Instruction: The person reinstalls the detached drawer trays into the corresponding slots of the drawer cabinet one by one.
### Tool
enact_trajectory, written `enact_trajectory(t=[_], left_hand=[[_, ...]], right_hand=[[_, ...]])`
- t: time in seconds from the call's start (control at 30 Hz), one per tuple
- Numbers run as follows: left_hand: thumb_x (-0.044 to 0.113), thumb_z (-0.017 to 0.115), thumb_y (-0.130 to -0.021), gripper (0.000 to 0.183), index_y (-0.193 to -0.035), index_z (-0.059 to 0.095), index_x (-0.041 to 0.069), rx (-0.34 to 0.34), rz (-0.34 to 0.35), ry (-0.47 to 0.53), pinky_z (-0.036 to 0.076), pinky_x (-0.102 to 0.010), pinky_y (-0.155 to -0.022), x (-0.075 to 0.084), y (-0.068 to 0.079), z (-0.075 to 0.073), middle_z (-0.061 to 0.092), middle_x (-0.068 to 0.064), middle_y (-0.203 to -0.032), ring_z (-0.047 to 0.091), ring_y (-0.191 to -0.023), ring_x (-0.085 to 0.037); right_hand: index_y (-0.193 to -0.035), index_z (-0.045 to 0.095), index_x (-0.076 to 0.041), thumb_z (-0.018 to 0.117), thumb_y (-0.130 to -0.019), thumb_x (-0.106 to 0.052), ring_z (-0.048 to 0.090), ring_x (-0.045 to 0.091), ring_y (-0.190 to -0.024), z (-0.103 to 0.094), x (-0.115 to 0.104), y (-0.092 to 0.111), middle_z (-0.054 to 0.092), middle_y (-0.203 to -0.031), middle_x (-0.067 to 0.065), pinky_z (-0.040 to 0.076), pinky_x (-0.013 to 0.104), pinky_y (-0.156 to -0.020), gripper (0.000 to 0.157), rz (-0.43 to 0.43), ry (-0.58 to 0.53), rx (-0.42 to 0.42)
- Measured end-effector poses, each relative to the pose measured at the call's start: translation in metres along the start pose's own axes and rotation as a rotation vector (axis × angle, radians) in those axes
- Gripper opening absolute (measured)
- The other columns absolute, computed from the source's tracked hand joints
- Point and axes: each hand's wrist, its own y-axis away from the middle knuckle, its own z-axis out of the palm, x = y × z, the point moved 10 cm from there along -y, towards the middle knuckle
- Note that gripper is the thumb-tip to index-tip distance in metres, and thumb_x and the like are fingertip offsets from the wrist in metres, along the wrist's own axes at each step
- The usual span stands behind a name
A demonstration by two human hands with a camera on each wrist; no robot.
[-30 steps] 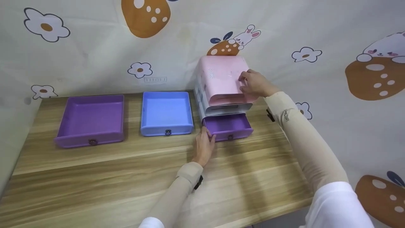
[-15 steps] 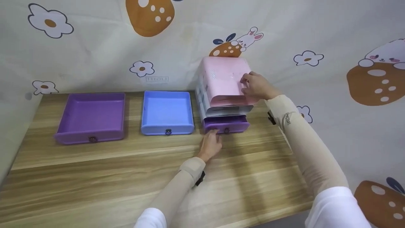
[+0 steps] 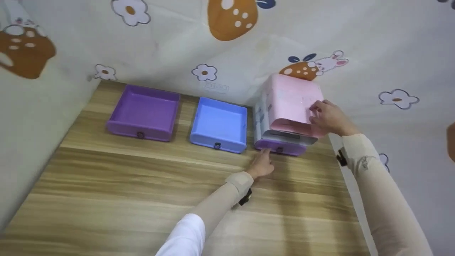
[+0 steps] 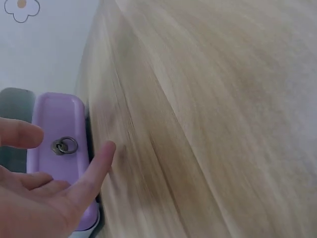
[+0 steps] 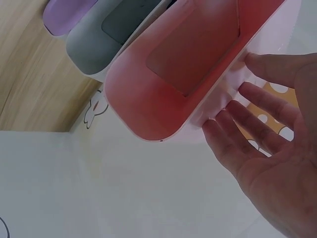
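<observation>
Against the wall at the right stands a stack of drawer casings. At its bottom a purple drawer (image 3: 293, 149) is pushed in, its front flush with the casing and its ring pull (image 4: 64, 146) showing. My left hand (image 3: 261, 165) is at the left part of that front, index finger stretched out and the others loosely bent, gripping nothing. Above it sits a pale grey casing (image 5: 91, 52) with a hollow front. The topmost, a pink casing (image 3: 291, 96), is hollow too. My right hand (image 3: 330, 117) rests its fingertips on the pink casing's top near the right edge, fingers fairly straight.
Two loose drawers lie face up on the wooden table (image 3: 149, 192), left of the stack: a blue one (image 3: 220, 122) and, farther left, a larger-looking purple one (image 3: 147, 110). A cloth with flower and rabbit prints (image 3: 170, 46) hangs behind and beside the table.
The bottom purple drawer has slid in from partly pulled out, pushed by my left hand. My right hand stays on the pink casing. The head view has shifted and tilted.
</observation>
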Motion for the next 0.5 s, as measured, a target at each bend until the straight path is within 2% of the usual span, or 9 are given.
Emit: enact_trajectory(t=[0.1, 0.17, 0.2, 0.3, 0.37, 0.43, 0.5], left_hand=[[0.003, 0.059, -0.086, 0.052, -0.137, 0.048, 0.004, 0.079, 0.03, -0.029, 0.056, -0.03, -0.096, 0.009, 0.023, -0.028, 0.056, -0.015, -0.135, 0.064, -0.11, -0.025], [0.007, 0.06, -0.087, 0.043, -0.129, 0.053, 0.011, 0.15, 0.061, -0.069, 0.057, -0.024, -0.076, 0.012, 0.044, -0.059, 0.058, -0.009, -0.123, 0.063, -0.093, -0.018], [0.008, 0.06, -0.088, 0.038, -0.126, 0.055, 0.013, 0.191, 0.078, -0.089, 0.054, -0.022, -0.07, 0.013, 0.057, -0.079, 0.059, -0.007, -0.119, 0.061, -0.088, -0.016], [0.009, 0.06, -0.09, 0.028, -0.118, 0.058, 0.014, 0.358, 0.112, -0.145, 0.053, -0.021, -0.07, 0.0, 0.097, -0.155, 0.059, -0.006, -0.116, 0.06, -0.089, -0.015], [0.007, 0.059, -0.09, 0.025, -0.114, 0.06, 0.012, 0.502, 0.116, -0.212, 0.056, -0.026, -0.079, -0.019, 0.125, -0.214, 0.059, -0.008, -0.116, 0.06, -0.096, -0.019], [0.003, 0.058, -0.089, 0.025, -0.114, 0.06, 0.01, 0.635, 0.067, -0.266, 0.056, -0.033, -0.09, -0.048, 0.15, -0.27, 0.058, -0.012, -0.119, 0.059, -0.105, -0.025], [-0.001, 0.057, -0.088, 0.03, -0.116, 0.057, 0.007, 0.746, -0.033, -0.287, 0.054, -0.04, -0.095, -0.087, 0.173, -0.322, 0.055, -0.017, -0.124, 0.056, -0.112, -0.032]], right_hand=[[-0.122, 0.054, 0.004, 0.058, -0.093, -0.02, 0.056, 0.042, -0.096, 0.004, 0.004, -0.002, 0.054, -0.113, 0.028, 0.051, 0.058, -0.088, 0.037, 0.018, -0.007, -0.066], [-0.125, 0.052, 0.003, 0.056, -0.095, -0.022, 0.054, 0.042, -0.097, 0.007, 0.007, -0.001, 0.052, -0.114, 0.028, 0.05, 0.058, -0.088, 0.039, 0.035, -0.005, -0.111], [-0.127, 0.051, 0.002, 0.055, -0.096, -0.024, 0.053, 0.042, -0.098, 0.009, 0.01, 0.0, 0.05, -0.115, 0.028, 0.05, 0.058, -0.087, 0.041, 0.048, -0.003, -0.135], [-0.129, 0.048, 0.002, 0.055, -0.097, -0.027, 0.05, 0.041, -0.099, 0.011, 0.009, -0.002, 0.048, -0.115, 0.028, 0.051, 0.056, -0.084, 0.044, 0.042, 0.018, -0.176], [-0.13, 0.047, 0.002, 0.056, -0.097, -0.028, 0.049, 0.042, -0.1, 0.011, 0.01, -0.001, 0.047, -0.117, 0.029, 0.051, 0.057, -0.085, 0.046, 0.043, 0.022, -0.199], [-0.131, 0.045, 0.003, 0.055, -0.097, -0.029, 0.047, 0.044, -0.102, 0.01, 0.014, 0.003, 0.045, -0.119, 0.031, 0.051, 0.06, -0.086, 0.048, 0.057, 0.015, -0.217], [-0.132, 0.044, 0.004, 0.056, -0.097, -0.03, 0.046, 0.046, -0.103, 0.009, 0.016, 0.003, 0.043, -0.121, 0.033, 0.05, 0.062, -0.087, 0.05, 0.073, 0.012, -0.221]])
